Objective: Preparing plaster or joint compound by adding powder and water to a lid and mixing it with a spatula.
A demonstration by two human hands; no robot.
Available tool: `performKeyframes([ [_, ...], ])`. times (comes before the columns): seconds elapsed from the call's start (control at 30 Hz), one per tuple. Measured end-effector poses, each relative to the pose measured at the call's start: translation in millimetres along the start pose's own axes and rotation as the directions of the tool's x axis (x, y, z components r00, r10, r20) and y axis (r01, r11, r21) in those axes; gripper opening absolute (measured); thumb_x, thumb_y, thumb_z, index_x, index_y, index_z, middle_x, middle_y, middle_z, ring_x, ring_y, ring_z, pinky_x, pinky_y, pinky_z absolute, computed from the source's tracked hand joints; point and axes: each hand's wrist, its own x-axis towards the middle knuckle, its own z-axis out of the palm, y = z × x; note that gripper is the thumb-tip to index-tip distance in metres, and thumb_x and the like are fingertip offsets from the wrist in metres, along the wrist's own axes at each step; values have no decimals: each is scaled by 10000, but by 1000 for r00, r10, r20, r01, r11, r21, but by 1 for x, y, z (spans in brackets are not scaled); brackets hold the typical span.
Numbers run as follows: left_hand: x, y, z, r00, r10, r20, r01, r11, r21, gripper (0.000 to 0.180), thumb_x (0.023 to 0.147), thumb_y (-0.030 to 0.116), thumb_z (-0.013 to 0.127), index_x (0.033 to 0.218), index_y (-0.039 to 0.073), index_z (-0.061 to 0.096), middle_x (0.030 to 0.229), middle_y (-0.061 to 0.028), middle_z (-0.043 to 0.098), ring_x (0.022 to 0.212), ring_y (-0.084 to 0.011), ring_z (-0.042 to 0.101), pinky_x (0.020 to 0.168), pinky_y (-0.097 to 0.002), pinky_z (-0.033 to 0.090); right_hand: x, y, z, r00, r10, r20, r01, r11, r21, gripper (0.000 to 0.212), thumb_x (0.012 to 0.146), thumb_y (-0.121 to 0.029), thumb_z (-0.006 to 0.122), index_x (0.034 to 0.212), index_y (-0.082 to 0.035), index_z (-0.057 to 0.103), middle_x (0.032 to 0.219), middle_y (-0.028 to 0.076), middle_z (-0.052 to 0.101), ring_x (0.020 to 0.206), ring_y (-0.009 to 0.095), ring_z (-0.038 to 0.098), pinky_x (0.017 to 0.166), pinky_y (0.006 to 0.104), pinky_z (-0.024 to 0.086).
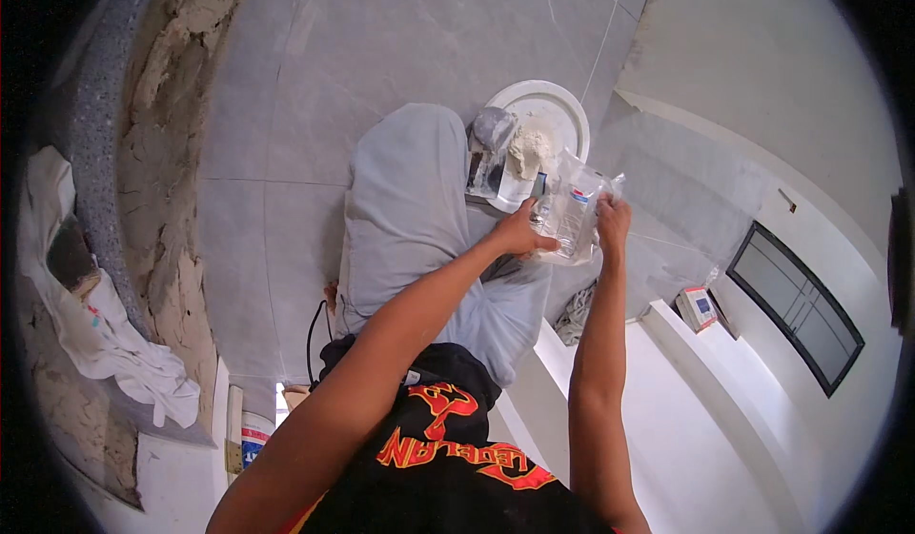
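Above my lap, both hands hold a clear plastic bag (572, 218) with printing on it; its contents are hard to make out. My left hand (522, 233) grips the bag's near left side, thumb lying across it. The fingers of my right hand (613, 218) are closed on the bag's right edge. Just beyond the bag lies a white round lid (570, 105) bearing a pale heap of powder or paste (531, 146). At the lid's left edge sit a rounded grey lump (493, 127) and a flat, smeared dark tool (484, 174).
My bent knee (410, 153) is left of the lid on the grey tiled floor (315, 105). To the far left, a white cloth (124, 353) lies by a rough broken edge (172, 153). On the right, a small box (697, 309) rests on a white ledge (710, 362).
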Motion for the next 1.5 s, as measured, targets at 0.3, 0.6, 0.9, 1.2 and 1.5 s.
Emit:
performKeyframes([
  [0.3,0,3,1,1000,-28,-1,28,999,33,1098,490,387,801,1323,-25,217,1016,-215,583,636,-237,632,636,-314,506,0,-2,0,999,44,-18,-44,999,27,230,822,-176,562,718,25,603,570,-24,485,509,72,400,464,271,324],
  [0.6,-6,16,-7,996,-80,31,81,996,-45,1095,490,278,813,1336,-12,181,1036,-213,571,599,-219,622,512,-312,524,-4,-7,1,998,65,5,-65,992,109,201,816,-159,555,777,28,618,602,-26,506,533,69,417,483,267,343],
  [0.9,2,7,-4,997,-50,60,53,997,-51,1151,480,283,824,1357,-5,137,1077,-221,550,595,-228,619,501,-296,525,2,6,0,999,30,14,-31,997,70,195,818,-162,552,755,15,605,597,-29,497,533,71,414,483,264,332],
  [1.2,-5,12,-6,995,-41,95,45,998,-33,1141,489,295,820,1353,-23,146,996,-224,580,556,-211,613,527,-307,521,-5,2,0,999,33,31,-35,996,81,230,831,-167,537,714,18,609,583,-30,484,514,75,401,469,279,316],
  [1.5,2,-1,-5,992,80,-102,-61,983,172,1101,532,444,776,1340,-22,190,1021,-257,571,610,-271,627,674,-331,509,-7,-1,7,996,87,3,-86,974,209,246,825,-172,537,735,45,611,558,9,505,518,93,419,475,308,344],
])
